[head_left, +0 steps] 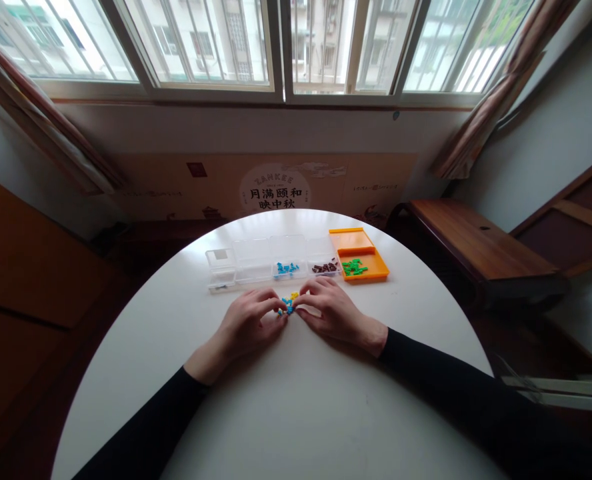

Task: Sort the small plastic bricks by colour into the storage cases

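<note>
Between both hands' fingers [282, 305]: small blocks [289, 304]

Barred windows [281, 43] in daylight — round white table [296, 400], wooden bench [476, 243].

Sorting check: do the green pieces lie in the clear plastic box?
No, the small green pieces lie in the orange plastic tray beside it.

The small blue and yellow pieces [288, 304] are too tiny to identify, partly hidden by the fingers [278, 305]. The desk [296, 400] is cut off by the bottom edge below them.
</note>
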Motion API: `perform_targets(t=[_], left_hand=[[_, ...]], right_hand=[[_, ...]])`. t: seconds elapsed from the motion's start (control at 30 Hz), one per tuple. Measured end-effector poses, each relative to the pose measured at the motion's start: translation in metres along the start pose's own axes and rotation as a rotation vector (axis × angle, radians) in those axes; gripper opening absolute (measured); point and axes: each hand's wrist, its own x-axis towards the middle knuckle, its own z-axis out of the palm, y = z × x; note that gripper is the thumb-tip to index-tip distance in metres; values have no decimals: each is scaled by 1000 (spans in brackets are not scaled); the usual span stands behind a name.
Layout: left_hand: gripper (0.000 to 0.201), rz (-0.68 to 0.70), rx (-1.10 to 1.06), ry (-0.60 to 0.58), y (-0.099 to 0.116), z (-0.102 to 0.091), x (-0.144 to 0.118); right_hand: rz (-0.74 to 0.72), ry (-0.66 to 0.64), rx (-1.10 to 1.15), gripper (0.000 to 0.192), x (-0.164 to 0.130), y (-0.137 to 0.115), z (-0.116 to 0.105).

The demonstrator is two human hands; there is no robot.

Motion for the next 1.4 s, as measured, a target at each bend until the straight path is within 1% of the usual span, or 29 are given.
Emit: perform_targets(t=[0.27, 0.47, 0.6, 0.7, 0.8, 0.87, 1.03, 1.13, 1.27, 1.4], left_hand=[[12, 9, 31, -2, -3, 1, -4], [11, 10, 40, -21, -3, 1, -5], [7, 16, 65, 24, -3, 2, -5], [11, 5, 77, 77, 0, 3, -4], [10, -14, 74, 128, 6, 6, -2], [8, 7, 82, 145, 8, 7, 0], [8, 40, 95, 133, 9, 9, 1], [9, 21, 81, 140, 9, 9, 0], [11, -19, 42, 147, 10, 8, 0], [13, -26, 27, 136, 10, 7, 1]], right_hand=[[34, -6, 5, 5, -1, 0, 2], [38, -22, -18, 9, 0, 1, 3], [45, 3, 2, 9, 0, 0, 3], [50, 20, 30, 9, 0, 0, 5], [43, 12, 47, 9, 1, 0, 6], [42, 4, 60, 9, 2, 0, 6], [58, -6, 97, 11, 4, -2, 4], [57, -3, 106, 11, 4, -4, 1], [47, 22, 110, 5, 3, -6, -1], [19, 47, 100, 7, 3, -4, 0]])
